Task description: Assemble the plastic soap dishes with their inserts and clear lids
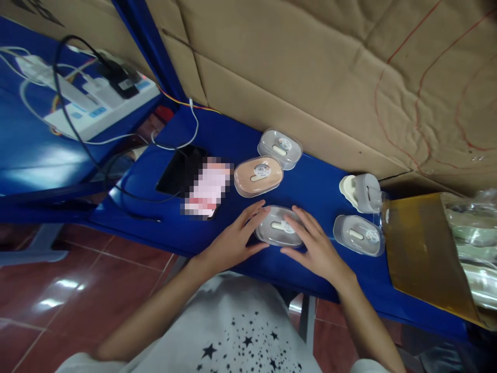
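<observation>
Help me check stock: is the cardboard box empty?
Not empty: the cardboard box holds pale, glossy items, visible through its open top. How full, I cannot tell.

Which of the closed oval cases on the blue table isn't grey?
The peach case, just beyond the left hand and in front of the grey case by the cardboard. Its peach body sets it apart; the other closed ones are grey.

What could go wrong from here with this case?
The gray case might slip if the left hand and right hand lift it by its clear cover. Pushed away from the body, it could bump the peach case. The black cable ends near the edge of the blue table and might snag a forearm.
</observation>
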A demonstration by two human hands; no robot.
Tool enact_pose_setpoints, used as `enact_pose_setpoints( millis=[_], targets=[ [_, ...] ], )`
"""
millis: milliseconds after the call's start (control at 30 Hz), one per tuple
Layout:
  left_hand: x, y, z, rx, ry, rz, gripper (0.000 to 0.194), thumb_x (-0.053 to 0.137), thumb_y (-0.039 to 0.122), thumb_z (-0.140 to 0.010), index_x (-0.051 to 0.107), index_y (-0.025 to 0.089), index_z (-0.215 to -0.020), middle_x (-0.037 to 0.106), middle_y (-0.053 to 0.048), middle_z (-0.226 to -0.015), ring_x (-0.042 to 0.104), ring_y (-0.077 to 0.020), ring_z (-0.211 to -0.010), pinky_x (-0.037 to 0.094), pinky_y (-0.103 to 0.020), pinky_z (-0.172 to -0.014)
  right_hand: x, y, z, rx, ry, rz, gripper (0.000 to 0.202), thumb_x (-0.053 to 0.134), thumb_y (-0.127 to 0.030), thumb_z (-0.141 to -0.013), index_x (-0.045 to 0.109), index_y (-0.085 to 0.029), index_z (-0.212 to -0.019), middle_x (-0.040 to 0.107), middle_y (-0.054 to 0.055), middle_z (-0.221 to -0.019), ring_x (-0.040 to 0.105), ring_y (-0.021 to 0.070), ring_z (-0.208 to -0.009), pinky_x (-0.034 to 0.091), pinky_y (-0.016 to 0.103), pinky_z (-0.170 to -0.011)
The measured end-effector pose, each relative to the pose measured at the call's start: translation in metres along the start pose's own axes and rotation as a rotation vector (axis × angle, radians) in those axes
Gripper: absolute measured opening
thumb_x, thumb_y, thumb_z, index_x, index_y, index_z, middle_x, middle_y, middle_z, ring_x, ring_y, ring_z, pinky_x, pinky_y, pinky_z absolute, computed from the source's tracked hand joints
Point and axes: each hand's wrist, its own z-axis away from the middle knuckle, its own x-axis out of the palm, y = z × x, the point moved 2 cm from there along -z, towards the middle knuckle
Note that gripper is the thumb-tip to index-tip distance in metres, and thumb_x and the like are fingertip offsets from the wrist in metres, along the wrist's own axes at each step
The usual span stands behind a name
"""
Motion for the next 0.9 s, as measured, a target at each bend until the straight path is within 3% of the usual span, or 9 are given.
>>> enact_pose_setpoints(
  millis=[167,367,567,667,767,900],
  targets=[
    [0.001,-0.003,-0.001,0.028,-0.033,-0.021,0.083,0.066,0.042,-0.107,0.017,0.038,-0.174,0.041,-0.015,-0.170,0.047,-0.0343,-0.156,0.051,-0.059,-0.122,0.011,-0.007,-0.001,-0.036,0.040,0.114,0.087,0.070,-0.045,-0.103,0.021,-0.036,-0.175,0.030,0.013,-0.179,0.036,0.0389,-0.162,0.045,0.064,-0.126],
    [0.000,-0.004,-0.003,0.041,-0.052,-0.058,0.085,0.067,0.053,-0.104,0.020,0.039,-0.173,0.041,-0.016,-0.170,0.045,-0.0362,-0.157,0.049,-0.062,-0.123,0.015,0.003,-0.003,-0.065,0.045,0.001,0.090,0.070,-0.046,-0.103,0.016,-0.041,-0.175,0.026,0.008,-0.180,0.035,0.0355,-0.163,0.045,0.061,-0.127],
    [0.003,0.001,-0.007,0.038,-0.043,-0.125,0.076,0.064,0.052,-0.107,0.026,0.034,-0.171,0.044,-0.016,-0.168,0.048,-0.0351,-0.154,0.052,-0.057,-0.121,0.013,-0.001,-0.002,-0.033,0.040,0.117,0.091,0.065,-0.048,-0.106,0.008,-0.036,-0.176,0.018,0.011,-0.183,0.026,0.0363,-0.167,0.039,0.062,-0.130],
    [0.007,0.011,-0.021,0.021,0.003,-0.291,0.074,0.070,0.044,-0.104,0.036,0.023,-0.166,0.045,-0.022,-0.164,0.050,-0.0402,-0.150,0.053,-0.059,-0.118,-0.007,0.009,0.018,0.092,0.103,0.218,0.090,0.059,-0.052,-0.108,0.005,-0.033,-0.177,0.019,0.014,-0.182,0.024,0.0388,-0.167,0.033,0.067,-0.131],
    [0.012,0.026,-0.049,-0.021,0.044,-0.523,0.067,0.073,0.038,-0.101,0.047,0.015,-0.158,0.055,-0.026,-0.150,0.062,-0.0437,-0.133,0.057,-0.058,-0.106,-0.028,0.029,0.056,0.369,0.282,0.358,0.080,0.056,-0.051,-0.109,0.018,-0.029,-0.176,0.038,0.019,-0.175,0.037,0.0419,-0.161,0.036,0.070,-0.126],
    [0.019,0.047,-0.084,-0.004,0.001,-0.672,0.059,0.068,0.028,-0.103,0.050,0.017,-0.158,0.063,-0.021,-0.133,0.068,-0.0387,-0.118,0.059,-0.051,-0.096,-0.020,0.038,0.097,0.619,0.390,0.484,0.077,0.054,-0.052,-0.110,0.025,-0.023,-0.174,0.050,0.025,-0.165,0.048,0.0473,-0.151,0.042,0.073,-0.116]
  ],
)
